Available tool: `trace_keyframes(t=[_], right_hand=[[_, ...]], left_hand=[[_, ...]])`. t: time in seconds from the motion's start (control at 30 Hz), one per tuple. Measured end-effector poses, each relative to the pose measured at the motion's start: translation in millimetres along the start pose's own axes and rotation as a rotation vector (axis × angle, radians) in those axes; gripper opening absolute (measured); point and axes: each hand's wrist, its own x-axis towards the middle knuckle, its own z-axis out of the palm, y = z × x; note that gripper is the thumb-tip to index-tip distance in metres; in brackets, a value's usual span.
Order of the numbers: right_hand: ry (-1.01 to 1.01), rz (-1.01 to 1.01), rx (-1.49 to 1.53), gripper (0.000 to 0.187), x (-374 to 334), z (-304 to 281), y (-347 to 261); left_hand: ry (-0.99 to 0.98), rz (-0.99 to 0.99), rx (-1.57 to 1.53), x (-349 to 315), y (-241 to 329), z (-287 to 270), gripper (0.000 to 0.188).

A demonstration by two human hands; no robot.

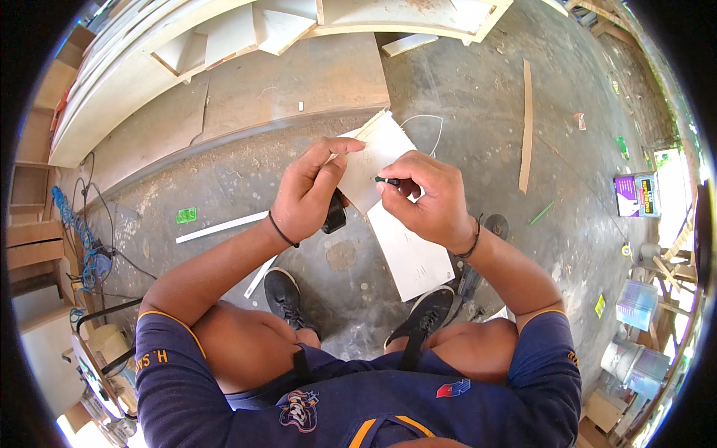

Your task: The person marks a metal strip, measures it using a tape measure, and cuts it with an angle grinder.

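My right hand [429,196] pinches a small black stick-like thing [388,181] between thumb and fingertips; its exact kind is too small to tell. My left hand [310,187] is raised opposite it, with thumb and forefinger curled near each other. A black blocky thing [336,215] shows beneath the left palm and appears to be in the lower fingers, mostly hidden. Below and between the hands lies a white board [412,257] with short pencil marks. Another white piece [377,153], with a rough wooden edge, lies at its far end, partly behind the hands.
A long wooden frame [246,41] with white panels stands at the far left over brown boards [291,82]. A dark power tool [470,280] lies by my right shoe. White strips [222,227] are on the floor to the left; a brown strip [526,127] lies right.
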Motion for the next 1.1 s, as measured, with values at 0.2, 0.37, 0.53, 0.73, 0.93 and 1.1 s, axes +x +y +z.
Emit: trace_keyframes(t=[0.2, 0.37, 0.53, 0.73, 0.93, 1.1], right_hand=[[-0.009, 0.014, 0.0, 0.012, -0.6, -0.9, 1.8], [-0.007, 0.023, 0.016, 0.012, -2.0, -0.9, 3.7], [-0.018, 0.013, 0.006, 0.012, -1.3, -2.0, 2.3], [-0.03, 0.015, 0.013, 0.012, -0.8, -1.6, 2.2], [-0.035, 0.04, -0.029, 0.01, 0.2, -1.8, 3.2], [-0.045, 0.024, -0.025, 0.011, -1.2, -1.4, 4.7]], left_hand=[[0.02, 0.066, 0.025, 0.9, -2.3, 0.3, 0.025], [0.017, 0.126, 0.075, 2.4, -3.0, -0.4, 0.025], [0.019, 0.12, 0.082, 2.4, -3.1, -0.3, 0.025], [0.012, 0.122, 0.105, 2.3, -3.1, -1.1, 0.025], [-0.011, 0.019, 0.065, 0.8, 0.6, -2.1, 0.028], [-0.007, -0.003, 0.067, 0.5, 1.0, -2.2, 0.028]])
